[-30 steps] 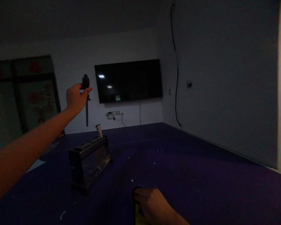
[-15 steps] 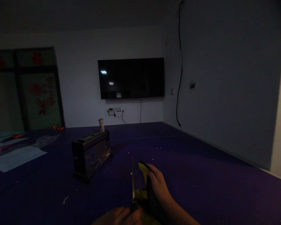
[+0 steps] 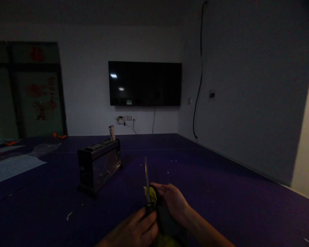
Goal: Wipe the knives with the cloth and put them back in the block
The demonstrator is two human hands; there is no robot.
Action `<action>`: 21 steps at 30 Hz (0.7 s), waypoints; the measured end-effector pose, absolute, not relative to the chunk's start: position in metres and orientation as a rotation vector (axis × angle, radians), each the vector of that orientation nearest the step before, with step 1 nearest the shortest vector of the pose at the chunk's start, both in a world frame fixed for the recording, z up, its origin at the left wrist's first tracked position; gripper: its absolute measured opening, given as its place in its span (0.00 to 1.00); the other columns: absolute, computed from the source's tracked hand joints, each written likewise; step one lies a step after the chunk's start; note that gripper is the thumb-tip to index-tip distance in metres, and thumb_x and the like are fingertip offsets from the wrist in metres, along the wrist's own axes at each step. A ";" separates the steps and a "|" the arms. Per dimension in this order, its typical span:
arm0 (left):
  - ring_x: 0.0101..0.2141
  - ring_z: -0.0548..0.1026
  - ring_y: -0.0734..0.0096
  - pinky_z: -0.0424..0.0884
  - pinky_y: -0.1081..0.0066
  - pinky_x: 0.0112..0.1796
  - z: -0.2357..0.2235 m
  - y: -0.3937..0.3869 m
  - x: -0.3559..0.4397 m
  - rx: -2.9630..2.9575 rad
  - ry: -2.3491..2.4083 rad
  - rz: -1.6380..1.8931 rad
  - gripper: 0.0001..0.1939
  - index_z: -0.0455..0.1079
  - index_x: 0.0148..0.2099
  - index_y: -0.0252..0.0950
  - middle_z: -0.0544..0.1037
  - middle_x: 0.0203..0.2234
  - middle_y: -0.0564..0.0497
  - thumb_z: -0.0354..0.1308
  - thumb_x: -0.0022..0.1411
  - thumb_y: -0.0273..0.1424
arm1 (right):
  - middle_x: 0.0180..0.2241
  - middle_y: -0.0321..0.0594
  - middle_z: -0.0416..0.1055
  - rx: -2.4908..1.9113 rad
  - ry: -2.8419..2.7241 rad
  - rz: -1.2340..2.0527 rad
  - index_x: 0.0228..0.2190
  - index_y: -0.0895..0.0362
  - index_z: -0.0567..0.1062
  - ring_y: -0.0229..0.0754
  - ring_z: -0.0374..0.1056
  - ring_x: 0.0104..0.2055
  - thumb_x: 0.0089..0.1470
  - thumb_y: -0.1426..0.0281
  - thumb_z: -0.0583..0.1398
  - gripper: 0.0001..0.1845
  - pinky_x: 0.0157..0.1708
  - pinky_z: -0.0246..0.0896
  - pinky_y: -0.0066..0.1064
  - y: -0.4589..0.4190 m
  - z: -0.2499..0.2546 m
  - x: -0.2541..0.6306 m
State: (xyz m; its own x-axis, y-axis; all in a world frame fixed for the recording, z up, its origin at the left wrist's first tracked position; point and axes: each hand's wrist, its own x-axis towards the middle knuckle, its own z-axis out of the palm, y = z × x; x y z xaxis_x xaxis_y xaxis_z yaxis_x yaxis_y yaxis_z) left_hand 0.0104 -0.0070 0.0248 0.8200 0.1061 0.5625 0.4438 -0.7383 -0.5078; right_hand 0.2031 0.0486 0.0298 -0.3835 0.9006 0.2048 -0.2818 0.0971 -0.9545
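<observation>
My left hand (image 3: 140, 224) is closed round the dark handle of a knife (image 3: 146, 173) at the bottom centre. Its narrow blade points up and away from me. My right hand (image 3: 175, 202) holds a yellow and dark grey cloth (image 3: 151, 195), its fingers bent over the far edge. The yellow side lies against the lower blade, and the rest of the cloth hangs down below. Ahead and to the left stands a dark, slotted knife block (image 3: 105, 168). A patterned, light-coloured handle (image 3: 112, 133) sticks up from its far end.
The purple-blue tabletop (image 3: 216, 195) carries small white scraps, one of them a strip (image 3: 69, 215) at the left. Printed paper (image 3: 15, 166), clear plastic (image 3: 45, 150) and orange items (image 3: 59, 136) lie far left. A television (image 3: 145, 83) hangs on the back wall.
My right hand has brought the cloth leftward against the blade, where a gap showed before. My left hand and the knife have risen in view.
</observation>
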 end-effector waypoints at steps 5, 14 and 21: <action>0.48 0.67 0.65 0.68 0.72 0.46 0.017 -0.005 0.013 -2.427 -0.412 -0.638 0.19 0.62 0.55 0.38 0.70 0.48 0.49 0.52 0.61 0.31 | 0.32 0.38 0.74 -0.477 -1.207 1.789 0.39 0.59 0.74 0.37 0.68 0.32 0.41 0.74 0.58 0.18 0.38 0.59 0.29 0.041 0.036 0.200; 0.50 0.65 0.63 0.65 0.72 0.49 0.019 -0.007 0.012 -2.728 -0.357 -0.726 0.20 0.63 0.53 0.36 0.71 0.48 0.48 0.57 0.58 0.31 | 0.22 0.34 0.70 -0.690 -1.167 1.733 0.25 0.61 0.75 0.33 0.63 0.22 0.39 0.74 0.64 0.05 0.28 0.57 0.26 0.048 0.008 0.203; 0.44 0.70 0.70 0.68 0.72 0.44 -0.006 -0.002 0.024 -3.042 -0.613 -1.108 0.11 0.68 0.46 0.46 0.72 0.44 0.51 0.51 0.62 0.36 | 0.24 0.36 0.71 -0.654 -1.294 1.684 0.28 0.59 0.74 0.36 0.65 0.26 0.44 0.70 0.62 0.06 0.30 0.59 0.27 0.040 0.018 0.199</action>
